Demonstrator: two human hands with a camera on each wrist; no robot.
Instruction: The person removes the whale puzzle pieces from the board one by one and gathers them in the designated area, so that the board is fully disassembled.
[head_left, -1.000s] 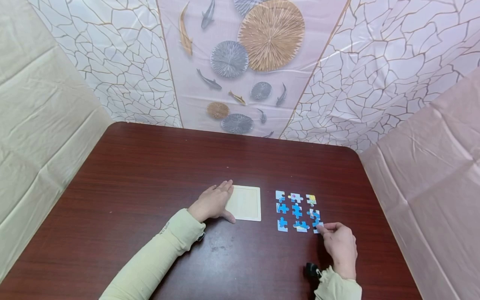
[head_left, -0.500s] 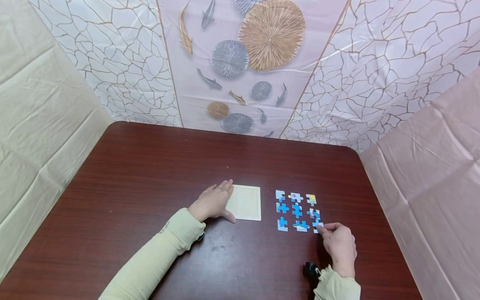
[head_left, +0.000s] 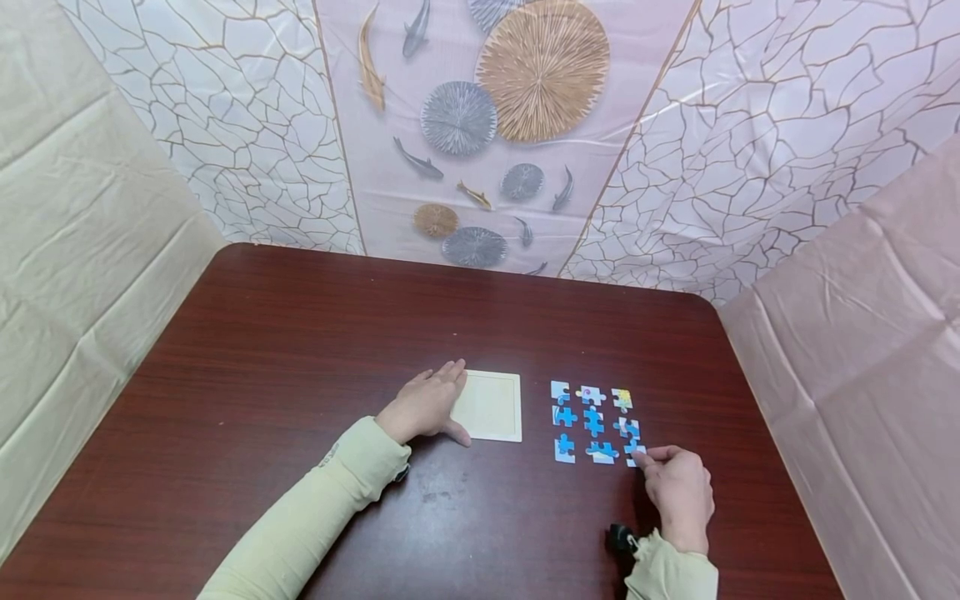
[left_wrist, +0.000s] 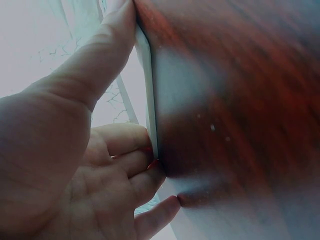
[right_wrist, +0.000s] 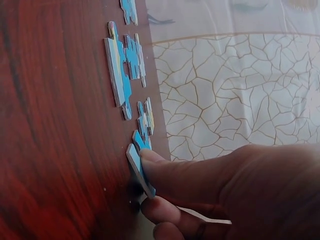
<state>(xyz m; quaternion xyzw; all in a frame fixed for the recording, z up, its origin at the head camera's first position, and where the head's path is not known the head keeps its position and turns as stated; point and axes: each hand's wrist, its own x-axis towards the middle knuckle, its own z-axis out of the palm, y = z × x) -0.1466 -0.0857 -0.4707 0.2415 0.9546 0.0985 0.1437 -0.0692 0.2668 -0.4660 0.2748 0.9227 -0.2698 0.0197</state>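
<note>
My left hand (head_left: 426,404) rests along the left side of a pale, square wooden puzzle tray (head_left: 519,408), fingers stretched toward its far edge and thumb by its near corner. In the left wrist view the fingertips meet the edge of the thin tray. Farther right, several blue and white jigsaw pieces (head_left: 594,422) lie spaced out in rows, picture side up. My right hand (head_left: 678,492) pinches the near right corner piece (right_wrist: 135,161) between thumb and fingers. That piece is tilted in the right wrist view, with its white rim facing the camera and part of it behind the thumb.
The dark red-brown wooden table (head_left: 315,333) carries everything. Patterned cloth (head_left: 262,125) hangs behind its far edge, and pale cloths hang at both sides. A black wrist device (head_left: 621,540) sits at the right sleeve.
</note>
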